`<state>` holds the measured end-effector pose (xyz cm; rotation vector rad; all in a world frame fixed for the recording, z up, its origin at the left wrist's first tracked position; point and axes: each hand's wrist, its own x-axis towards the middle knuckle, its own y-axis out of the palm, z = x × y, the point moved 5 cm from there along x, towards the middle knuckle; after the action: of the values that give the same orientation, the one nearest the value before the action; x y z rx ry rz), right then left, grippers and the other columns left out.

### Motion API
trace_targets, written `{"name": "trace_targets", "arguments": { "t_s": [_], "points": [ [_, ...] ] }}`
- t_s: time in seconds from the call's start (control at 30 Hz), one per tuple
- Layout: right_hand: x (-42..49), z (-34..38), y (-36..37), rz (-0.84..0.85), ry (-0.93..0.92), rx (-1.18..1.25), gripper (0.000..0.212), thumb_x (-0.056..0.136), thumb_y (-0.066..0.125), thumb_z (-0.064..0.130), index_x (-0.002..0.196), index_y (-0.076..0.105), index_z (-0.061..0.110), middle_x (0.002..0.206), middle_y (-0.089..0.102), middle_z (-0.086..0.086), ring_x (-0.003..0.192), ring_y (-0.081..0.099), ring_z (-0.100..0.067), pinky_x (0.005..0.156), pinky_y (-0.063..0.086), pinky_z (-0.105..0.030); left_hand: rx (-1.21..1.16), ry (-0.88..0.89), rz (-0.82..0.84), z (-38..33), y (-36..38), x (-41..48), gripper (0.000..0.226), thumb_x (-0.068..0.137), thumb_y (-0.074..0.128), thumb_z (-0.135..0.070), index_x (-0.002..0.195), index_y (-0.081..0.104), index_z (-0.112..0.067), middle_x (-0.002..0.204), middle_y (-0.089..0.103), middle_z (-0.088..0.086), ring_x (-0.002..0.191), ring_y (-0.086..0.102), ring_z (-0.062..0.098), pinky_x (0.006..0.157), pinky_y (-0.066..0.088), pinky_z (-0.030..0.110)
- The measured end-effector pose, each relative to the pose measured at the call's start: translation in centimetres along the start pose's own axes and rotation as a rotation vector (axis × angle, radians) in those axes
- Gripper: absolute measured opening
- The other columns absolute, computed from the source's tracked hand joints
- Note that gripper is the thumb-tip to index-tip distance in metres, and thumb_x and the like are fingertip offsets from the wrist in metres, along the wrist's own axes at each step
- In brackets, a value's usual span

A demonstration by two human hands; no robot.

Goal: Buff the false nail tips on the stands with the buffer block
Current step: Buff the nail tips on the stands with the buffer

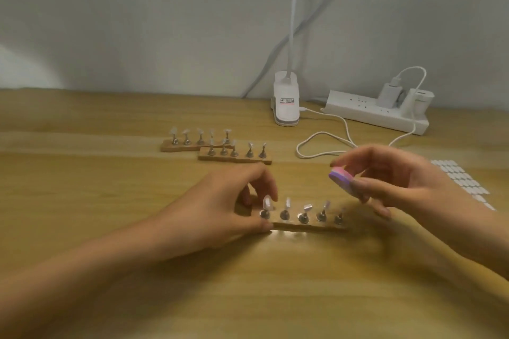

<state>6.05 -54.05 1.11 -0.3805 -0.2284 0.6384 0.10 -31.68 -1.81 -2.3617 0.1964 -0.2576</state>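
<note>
Left hand, fingers curled round 9 o'clock end of near stand, likely steadying it on table. Right hand pinches pink-purple buffer block at 2 o'clock above stand's nail tips, apart from them, seemingly poised to buff. At 12 o'clock, two more stands.

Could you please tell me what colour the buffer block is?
The buffer block is striped pink and purple, shown in the head view.
</note>
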Motion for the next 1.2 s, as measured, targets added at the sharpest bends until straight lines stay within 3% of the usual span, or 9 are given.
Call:
{"name": "trace_targets", "arguments": {
  "t_s": [0.13,0.23,0.33,0.43,0.53,0.7,0.83,1.1,1.2],
  "points": [
    [-0.2,-2.1,0.5,-0.005,0.148,0.385,0.046,0.059,0.093,0.043,0.099,0.080,0.025,0.095,0.071,-0.006,0.065,0.059,-0.006,0.048,0.046,-0.016,-0.050,-0.002,-0.001,-0.4,0.7,0.9,0.027,0.070,0.087,-0.026,0.087,0.069,-0.037,0.092,0.064,-0.021,0.076,0.057,0.005,0.071,0.049,0.019],
    [-0.6,-3.1,0.4,-0.022,0.165,0.488,0.053,0.054,0.095,0.047,0.100,0.080,0.025,0.094,0.070,-0.007,0.066,0.061,-0.010,0.052,0.051,-0.017,-0.141,-0.005,-0.022,-0.2,0.6,0.9,0.019,0.072,0.085,-0.023,0.083,0.074,-0.034,0.086,0.070,-0.017,0.070,0.056,0.000,0.064,0.046,0.012],
    [-0.5,-3.4,0.3,-0.011,0.153,0.539,0.033,0.069,0.086,0.033,0.101,0.080,0.024,0.098,0.070,-0.009,0.067,0.062,-0.011,0.055,0.053,-0.019,-0.199,0.006,-0.052,-0.3,0.5,0.5,0.014,0.074,0.083,-0.021,0.075,0.075,-0.032,0.085,0.073,-0.011,0.072,0.061,0.005,0.065,0.045,0.011],
    [-0.3,-3.7,0.1,0.004,0.131,0.548,0.060,0.053,0.096,0.047,0.106,0.079,0.022,0.095,0.071,-0.006,0.067,0.063,-0.010,0.056,0.054,-0.018,-0.177,0.053,-0.118,-0.4,0.4,0.1,0.014,0.074,0.083,-0.019,0.069,0.074,-0.029,0.087,0.074,-0.007,0.077,0.066,0.011,0.067,0.047,0.012],
    [-0.4,-3.9,0.1,0.006,0.118,0.573,0.066,0.051,0.096,0.052,0.107,0.079,0.022,0.092,0.071,-0.003,0.066,0.062,-0.008,0.056,0.054,-0.018,-0.073,0.165,-0.211,-1.1,0.3,-0.7,0.011,0.076,0.082,-0.025,0.071,0.072,-0.024,0.092,0.069,-0.010,0.089,0.067,0.009,0.072,0.046,0.010],
    [-0.4,-3.9,0.2,0.037,0.080,0.587,0.059,0.055,0.094,0.053,0.104,0.079,0.024,0.090,0.071,-0.001,0.064,0.062,-0.006,0.056,0.053,-0.017,0.122,0.343,-0.271,-2.6,0.4,-1.3,0.006,0.079,0.078,-0.019,0.077,0.072,-0.017,0.095,0.068,-0.011,0.093,0.067,0.009,0.081,0.051,0.024],
    [-0.3,-4.0,0.1,0.036,0.077,0.592,0.060,0.060,0.093,0.050,0.111,0.077,0.022,0.091,0.070,0.000,0.065,0.062,-0.006,0.056,0.053,-0.017,-0.003,0.222,-0.191,-1.9,0.7,-0.8,0.011,0.077,0.082,-0.010,0.077,0.074,-0.017,0.085,0.073,-0.008,0.085,0.070,0.013,0.075,0.054,0.019],
    [-0.9,-2.9,-0.6,-0.011,-0.183,0.536,0.020,0.083,0.074,0.022,0.102,0.070,0.022,0.090,0.065,-0.006,0.053,0.059,-0.011,0.041,0.045,-0.019,-0.138,0.070,-0.208,-1.2,0.4,-0.3,0.021,0.072,0.086,-0.013,0.068,0.070,-0.026,0.083,0.073,-0.009,0.077,0.068,0.008,0.063,0.046,0.009],
    [-3.3,-0.6,0.2,0.119,-0.417,0.134,0.021,0.096,0.067,0.036,0.106,0.061,0.020,0.092,0.069,0.001,0.061,0.069,-0.014,0.044,0.050,-0.027,-0.044,0.118,-0.238,-1.3,0.4,-0.5,0.022,0.073,0.085,-0.016,0.069,0.067,-0.028,0.091,0.066,-0.010,0.080,0.062,0.004,0.064,0.042,0.007]
  ]
}}
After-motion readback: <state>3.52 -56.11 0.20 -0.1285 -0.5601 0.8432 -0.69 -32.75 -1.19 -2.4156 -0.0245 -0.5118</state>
